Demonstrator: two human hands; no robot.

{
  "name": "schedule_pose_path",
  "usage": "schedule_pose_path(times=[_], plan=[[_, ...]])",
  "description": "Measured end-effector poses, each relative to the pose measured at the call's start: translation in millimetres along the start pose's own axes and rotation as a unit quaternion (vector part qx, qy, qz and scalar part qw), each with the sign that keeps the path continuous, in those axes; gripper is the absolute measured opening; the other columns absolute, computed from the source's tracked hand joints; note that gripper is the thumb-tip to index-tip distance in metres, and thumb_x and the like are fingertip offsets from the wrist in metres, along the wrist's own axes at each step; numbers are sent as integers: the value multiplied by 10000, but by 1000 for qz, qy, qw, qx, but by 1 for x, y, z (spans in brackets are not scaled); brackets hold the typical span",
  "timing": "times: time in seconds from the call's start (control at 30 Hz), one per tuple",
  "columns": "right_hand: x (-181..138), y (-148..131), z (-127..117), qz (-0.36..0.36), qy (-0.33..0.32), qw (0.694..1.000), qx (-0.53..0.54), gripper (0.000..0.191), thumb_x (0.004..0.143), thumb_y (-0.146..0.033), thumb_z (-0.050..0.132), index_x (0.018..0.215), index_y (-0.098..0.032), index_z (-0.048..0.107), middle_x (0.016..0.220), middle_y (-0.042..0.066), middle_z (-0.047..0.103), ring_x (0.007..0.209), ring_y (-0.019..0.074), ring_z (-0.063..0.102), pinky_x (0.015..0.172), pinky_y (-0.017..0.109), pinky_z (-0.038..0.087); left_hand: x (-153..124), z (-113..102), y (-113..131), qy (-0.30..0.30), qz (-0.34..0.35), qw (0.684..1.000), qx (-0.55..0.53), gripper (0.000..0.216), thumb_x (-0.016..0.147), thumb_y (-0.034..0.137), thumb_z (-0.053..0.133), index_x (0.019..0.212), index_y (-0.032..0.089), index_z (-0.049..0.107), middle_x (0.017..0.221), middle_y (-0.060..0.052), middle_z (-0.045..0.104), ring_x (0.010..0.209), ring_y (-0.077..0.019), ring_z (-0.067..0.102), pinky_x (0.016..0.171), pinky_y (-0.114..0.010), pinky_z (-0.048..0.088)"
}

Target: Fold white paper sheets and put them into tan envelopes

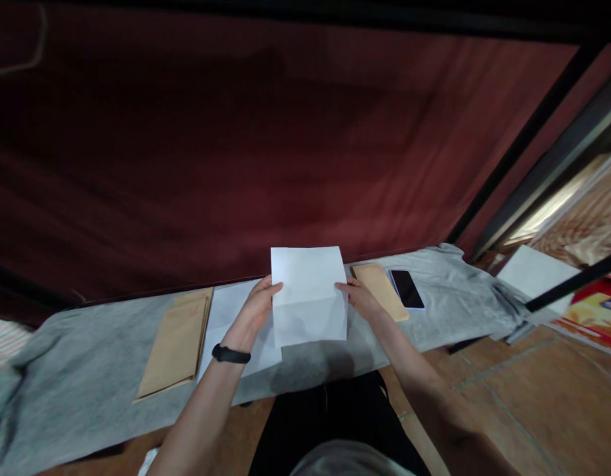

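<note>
A white sheet of paper [309,295], creased across its middle, is held up above the grey cloth [87,370] that covers a narrow surface. My left hand [256,311] grips its left edge, with a black band on the wrist. My right hand [359,297] pinches its right edge. Both hands are closed on the paper.
A stack of white sheets [231,324] lies under my left hand. A pile of brown envelopes [176,344] lies to the left. One brown envelope [379,289] and a black phone [407,289] lie to the right. A dark red curtain [236,152] hangs behind. Tiled floor shows at right.
</note>
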State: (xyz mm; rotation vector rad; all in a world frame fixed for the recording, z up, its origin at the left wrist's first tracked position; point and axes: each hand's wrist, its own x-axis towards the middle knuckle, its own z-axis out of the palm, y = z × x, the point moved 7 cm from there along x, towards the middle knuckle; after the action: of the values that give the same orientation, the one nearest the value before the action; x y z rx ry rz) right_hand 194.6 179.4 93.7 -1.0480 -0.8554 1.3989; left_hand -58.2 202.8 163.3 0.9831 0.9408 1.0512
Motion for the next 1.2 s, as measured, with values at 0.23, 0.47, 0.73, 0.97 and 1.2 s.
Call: schedule_pose_path(times=[0.23,0.47,0.73,0.97,1.2], plan=[[-10,-86,5,-141,-4,990,-27,330,668,-396,826,933,-222,736,910,9,782,835,210,698,847,358,535,-14,18,68,-18,140,988,65,427,686,355,827,1042,151,709,940,-70,780,816,-211,720,801,-335,550],[-53,-45,-22,-208,6,960,-187,180,779,-378,740,885,-232,728,1122,62,748,1076,251,678,1001,421,495,-51,-4,9,-31,214,935,282,161,745,259,712,889,194,745,1049,-67,775,1025,-248,703,976,-394,524],[-115,71,-53,-231,-26,874,-428,359,815,-105,577,1074,-270,762,1263,79,702,1254,279,597,1093,539,451,-99,-25,-114,-81,259,798,538,513,716,-34,471,1047,245,747,1241,-39,717,1198,-209,639,1076,-447,504],[-138,90,-51,-255,-75,788,-555,490,830,-65,557,1257,-259,698,1390,80,631,1318,269,551,1163,527,395,-121,-25,-153,-152,280,715,622,689,735,-67,431,1302,256,651,1415,-44,614,1335,-197,537,1169,-478,421],[-153,88,-48,-274,-108,763,-576,625,789,-22,501,1348,-269,634,1451,70,580,1358,256,513,1179,538,364,-136,-24,-157,-161,285,698,637,824,693,-115,388,1400,269,567,1487,-36,549,1413,-175,457,1201,-468,382]])
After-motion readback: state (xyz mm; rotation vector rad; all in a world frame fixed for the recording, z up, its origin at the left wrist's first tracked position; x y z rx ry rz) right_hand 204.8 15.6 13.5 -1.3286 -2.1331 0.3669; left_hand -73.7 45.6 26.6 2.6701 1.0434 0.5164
